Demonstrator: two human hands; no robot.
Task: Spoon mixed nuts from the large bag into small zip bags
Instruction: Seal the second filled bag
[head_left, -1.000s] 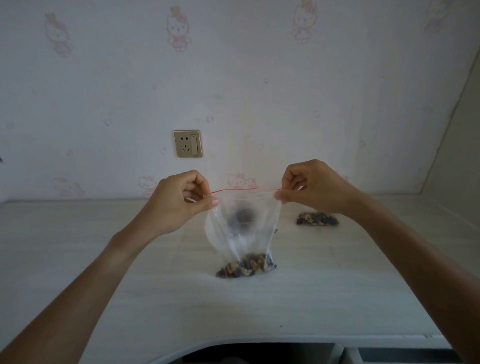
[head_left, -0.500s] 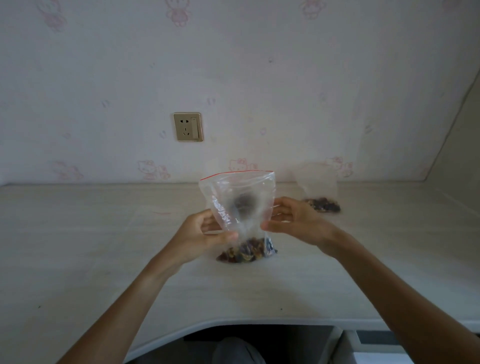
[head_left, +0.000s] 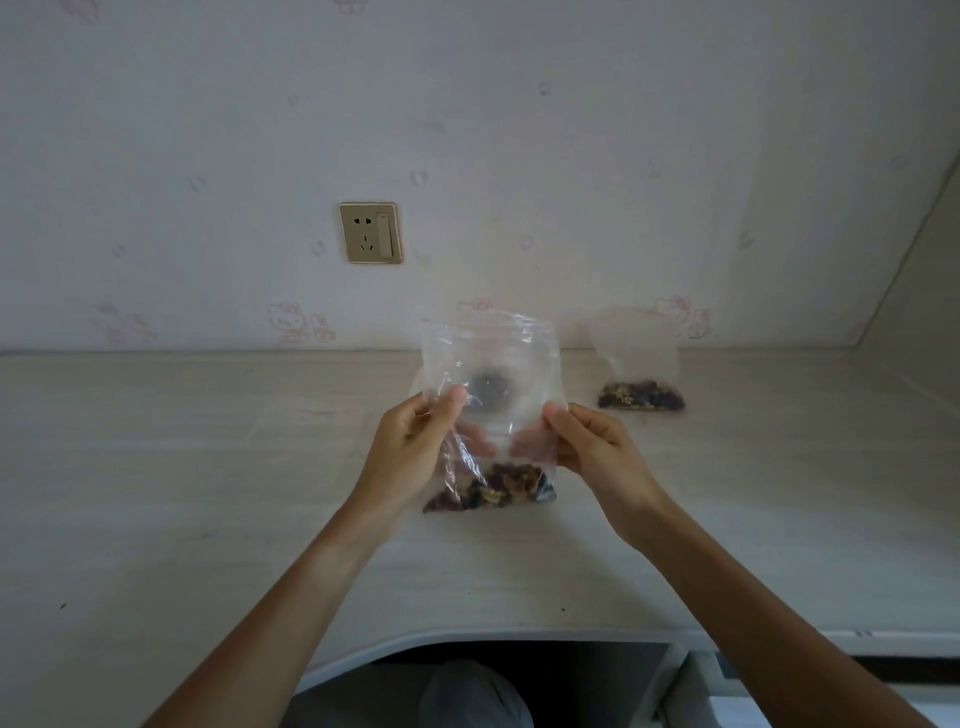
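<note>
Both hands, left (head_left: 410, 447) and right (head_left: 592, 447), pinch the upright bag (head_left: 491, 379) between them at mid-height; nuts (head_left: 493, 488) sit below, on the worktop (head_left: 208, 467).

The zip bag (head_left: 491, 374) is made of thin, clear, glossy, crinkled plastic. The counter (head_left: 208, 493) is finished in pale, matt wood grain. The socket plate (head_left: 370, 233) looks like brushed, gold-toned metal.

Head view: worn at head height, aimed forward and slightly down across the desk (head_left: 156, 467) toward the wall (head_left: 519, 130).
Nearness: forearms seen close, at arm's reach.
</note>
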